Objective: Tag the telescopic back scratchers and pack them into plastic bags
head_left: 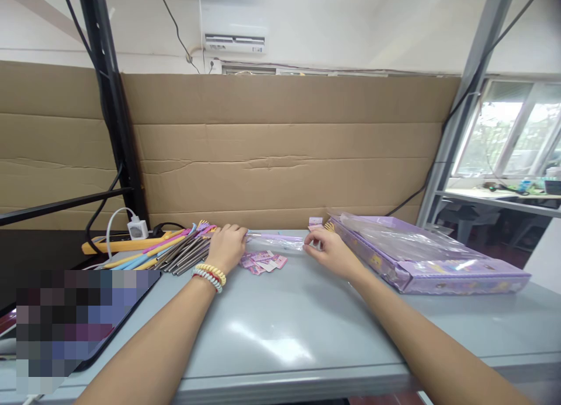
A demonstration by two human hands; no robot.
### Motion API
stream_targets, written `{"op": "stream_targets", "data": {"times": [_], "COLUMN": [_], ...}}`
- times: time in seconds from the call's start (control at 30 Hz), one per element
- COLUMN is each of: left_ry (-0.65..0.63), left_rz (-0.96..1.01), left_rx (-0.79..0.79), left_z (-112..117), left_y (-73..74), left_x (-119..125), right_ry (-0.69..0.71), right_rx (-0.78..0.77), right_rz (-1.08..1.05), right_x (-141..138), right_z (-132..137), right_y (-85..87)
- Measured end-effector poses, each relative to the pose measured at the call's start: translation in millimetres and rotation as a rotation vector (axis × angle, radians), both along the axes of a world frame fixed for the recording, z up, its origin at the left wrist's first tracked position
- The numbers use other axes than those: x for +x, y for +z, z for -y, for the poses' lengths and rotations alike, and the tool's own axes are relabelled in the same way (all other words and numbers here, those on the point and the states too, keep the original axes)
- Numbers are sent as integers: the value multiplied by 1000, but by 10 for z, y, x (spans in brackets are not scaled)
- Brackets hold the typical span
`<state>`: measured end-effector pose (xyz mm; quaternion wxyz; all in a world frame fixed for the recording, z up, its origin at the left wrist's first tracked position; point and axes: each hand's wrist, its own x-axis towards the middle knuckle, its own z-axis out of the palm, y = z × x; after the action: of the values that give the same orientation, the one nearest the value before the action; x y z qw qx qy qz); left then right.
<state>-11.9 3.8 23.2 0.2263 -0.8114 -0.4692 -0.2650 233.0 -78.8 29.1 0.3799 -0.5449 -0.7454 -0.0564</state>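
Observation:
A narrow clear plastic sleeve point(280, 242), with a slim purple-and-silver stick-like piece inside, stretches between my hands just above the table. My left hand point(228, 247), wearing beaded bracelets at the wrist, has its fingers bent over the sleeve's left end. At the right end, my right hand point(326, 250) pinches the sleeve between thumb and finger. Small pink-and-purple printed cards point(263, 262) lie in a loose pile beneath the sleeve. Left of my left hand is a heap of metal-stemmed utensils point(186, 250) with coloured handles. A golden fork-like tip point(329, 225) shows behind my right hand.
A purple box point(464, 279) topped with clear plastic bags point(394, 235) stands at the right. A tablet-like device point(149, 285), its screen blurred, lies at the left. Behind it are a white charger point(137, 228) and cables. A cardboard panel point(284, 177) backs the table point(333, 335).

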Motion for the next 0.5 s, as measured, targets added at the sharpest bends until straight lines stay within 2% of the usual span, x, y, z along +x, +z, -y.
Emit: {"op": "stream_targets", "data": {"times": [0.2,0.5], "left_ry": [-24,-55], "left_rz": [-14,-20], "left_rx": [7,2], "left_z": [20,89], "left_y": [-19,11], "left_x": [70,89], "right_ry": [-35,78], "right_rx": [-125,-69], "right_rz": [35,-168], "right_x": [-13,96], "right_z": [8,-114], "right_y": [22,-67]}}
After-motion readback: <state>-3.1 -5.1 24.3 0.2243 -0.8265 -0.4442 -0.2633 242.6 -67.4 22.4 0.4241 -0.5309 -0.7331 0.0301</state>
